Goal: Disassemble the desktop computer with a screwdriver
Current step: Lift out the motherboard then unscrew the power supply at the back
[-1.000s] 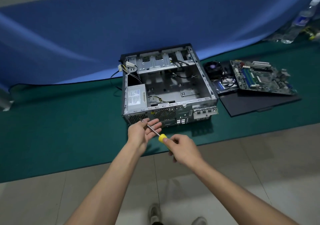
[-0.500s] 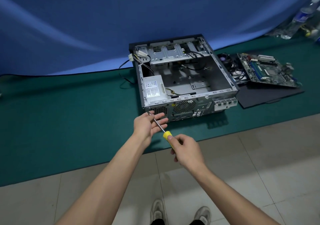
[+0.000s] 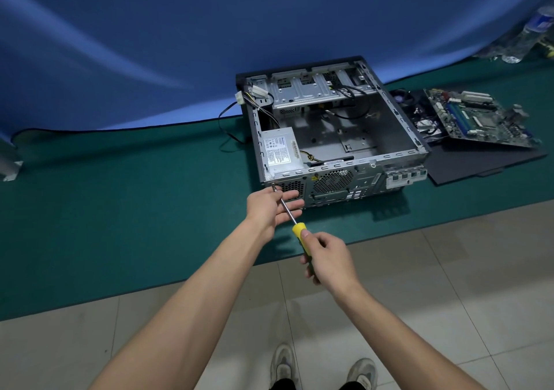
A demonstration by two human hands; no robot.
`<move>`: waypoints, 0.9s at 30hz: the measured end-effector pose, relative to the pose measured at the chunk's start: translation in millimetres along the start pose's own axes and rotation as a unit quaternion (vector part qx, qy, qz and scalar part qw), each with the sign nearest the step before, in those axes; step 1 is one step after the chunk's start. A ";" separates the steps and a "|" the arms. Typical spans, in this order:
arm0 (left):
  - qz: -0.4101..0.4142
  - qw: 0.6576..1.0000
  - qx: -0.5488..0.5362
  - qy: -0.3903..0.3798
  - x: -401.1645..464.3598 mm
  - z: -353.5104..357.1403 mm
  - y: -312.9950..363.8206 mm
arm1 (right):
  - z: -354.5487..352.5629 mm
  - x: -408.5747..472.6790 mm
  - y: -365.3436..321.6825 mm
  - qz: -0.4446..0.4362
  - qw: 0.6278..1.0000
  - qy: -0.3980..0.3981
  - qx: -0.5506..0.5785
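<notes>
A green mat (image 3: 120, 209) runs across the middle of the frame, with a blue cloth (image 3: 150, 44) behind it. On the mat, right of centre, sits the open computer case (image 3: 335, 137), its back panel facing the person. A grey power supply (image 3: 280, 153) is still mounted in its near-left corner. At the right edge the removed circuit board (image 3: 479, 116) lies on a black panel (image 3: 479, 161).

The right hand (image 3: 325, 257) grips the yellow handle of the screwdriver (image 3: 292, 215), whose tip sits at a screw (image 3: 273, 186) on the upper-left corner of the back panel. The left hand (image 3: 274, 206) is open, fingers straight, cradling the shaft from below.

The shaft meets the panel at a slant, so the tip could slip out and chew the screw head, or skid into the left fingers. A freed screw might also drop onto the mat.
</notes>
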State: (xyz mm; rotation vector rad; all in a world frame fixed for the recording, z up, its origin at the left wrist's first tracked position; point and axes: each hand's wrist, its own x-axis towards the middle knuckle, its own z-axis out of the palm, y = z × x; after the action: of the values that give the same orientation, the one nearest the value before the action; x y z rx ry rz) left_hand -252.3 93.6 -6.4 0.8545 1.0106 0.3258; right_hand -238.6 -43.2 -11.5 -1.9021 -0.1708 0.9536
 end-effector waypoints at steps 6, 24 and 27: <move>-0.004 1.000 0.018 0.013 3.6 1.1 0.3 | 1.3 0.4 -2.1 0.023 0.999 -0.020 0.016; 0.008 0.993 0.112 0.047 15.1 2.6 5.2 | -4.1 10.8 8.0 0.196 0.911 -0.188 0.309; 0.000 0.992 0.112 0.050 16.2 2.8 7.2 | 1.4 7.5 7.7 0.250 0.841 -0.231 0.419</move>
State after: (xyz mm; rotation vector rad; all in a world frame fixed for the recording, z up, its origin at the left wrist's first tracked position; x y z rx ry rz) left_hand -240.6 106.7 -10.0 1.0487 1.1546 0.2592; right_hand -236.4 -42.6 -22.2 -0.8772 0.4336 1.5179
